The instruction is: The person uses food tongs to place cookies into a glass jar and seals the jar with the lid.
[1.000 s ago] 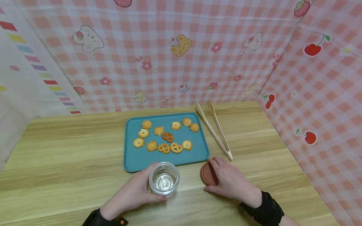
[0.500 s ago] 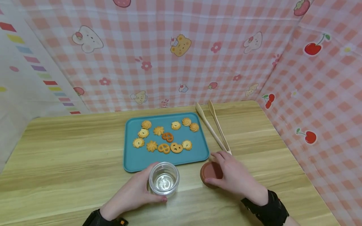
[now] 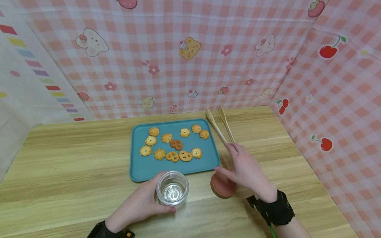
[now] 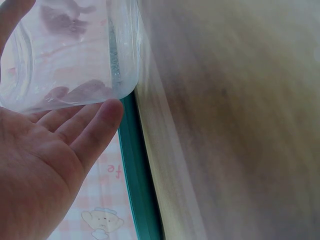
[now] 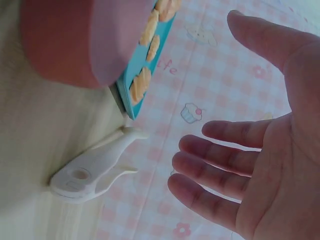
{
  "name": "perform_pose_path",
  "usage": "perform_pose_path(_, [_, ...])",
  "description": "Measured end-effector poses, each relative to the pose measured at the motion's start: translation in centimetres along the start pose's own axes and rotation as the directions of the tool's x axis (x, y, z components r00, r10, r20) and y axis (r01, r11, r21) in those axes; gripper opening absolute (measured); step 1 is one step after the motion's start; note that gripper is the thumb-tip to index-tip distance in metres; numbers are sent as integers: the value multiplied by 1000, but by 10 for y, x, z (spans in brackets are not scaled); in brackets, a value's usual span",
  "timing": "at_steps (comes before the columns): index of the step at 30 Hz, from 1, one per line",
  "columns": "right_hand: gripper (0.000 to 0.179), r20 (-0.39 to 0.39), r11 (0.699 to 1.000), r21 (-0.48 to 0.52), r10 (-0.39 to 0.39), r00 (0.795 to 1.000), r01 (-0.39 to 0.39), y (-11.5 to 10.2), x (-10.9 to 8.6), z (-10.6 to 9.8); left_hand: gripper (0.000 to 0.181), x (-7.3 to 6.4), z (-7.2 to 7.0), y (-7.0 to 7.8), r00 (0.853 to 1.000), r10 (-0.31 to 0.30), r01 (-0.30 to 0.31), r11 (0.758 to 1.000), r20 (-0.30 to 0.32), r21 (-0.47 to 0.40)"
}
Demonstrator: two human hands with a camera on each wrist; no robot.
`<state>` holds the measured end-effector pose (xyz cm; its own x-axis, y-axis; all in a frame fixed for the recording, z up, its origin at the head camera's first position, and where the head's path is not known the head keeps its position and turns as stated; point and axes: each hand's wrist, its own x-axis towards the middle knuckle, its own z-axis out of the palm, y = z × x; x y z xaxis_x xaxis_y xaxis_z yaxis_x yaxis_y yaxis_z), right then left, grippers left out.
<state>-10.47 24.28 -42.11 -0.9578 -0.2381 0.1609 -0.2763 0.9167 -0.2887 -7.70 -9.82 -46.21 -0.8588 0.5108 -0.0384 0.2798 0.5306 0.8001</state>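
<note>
My left hand holds a clear, empty-looking jar from its left side, thumb in front and fingers behind, just before the tray. The jar's clear wall fills the upper left of the left wrist view. My right hand hovers with fingers extended over the lower part of the light-coloured tongs, hiding their joined end in the head view. That end of the tongs shows in the right wrist view, apart from the fingers. Below the right thumb lies a round brown lid.
A teal tray with several cookies and pretzel-shaped biscuits lies in the middle of the wooden table. Behind the table and at its right hang pink checked cloths.
My right hand has let go of the brown lid and moved up and away over the tongs, its fingers opening out. The left hand and jar stay in place.
</note>
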Motion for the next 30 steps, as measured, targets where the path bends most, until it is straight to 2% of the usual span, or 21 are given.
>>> perform_pose_path(3, [88,-19,1000,3,12,1000,-12,2,8,-1,96,0,-1,0,1000,2,-2,1000,-3,8])
perform_pose_path(9, [89,-3,999,-7,54,999,-54,8,25,-4,96,-1,0,0,1000,4,-4,1000,0,2])
perform_pose_path(15, [89,-11,998,-13,60,998,-60,19,43,-4,95,-1,0,1,1000,-1,1,1000,-3,1])
perform_pose_path(30, [87,97,990,-35,139,986,-136,41,62,13,96,-1,-1,0,1000,-4,4,1000,1,-2])
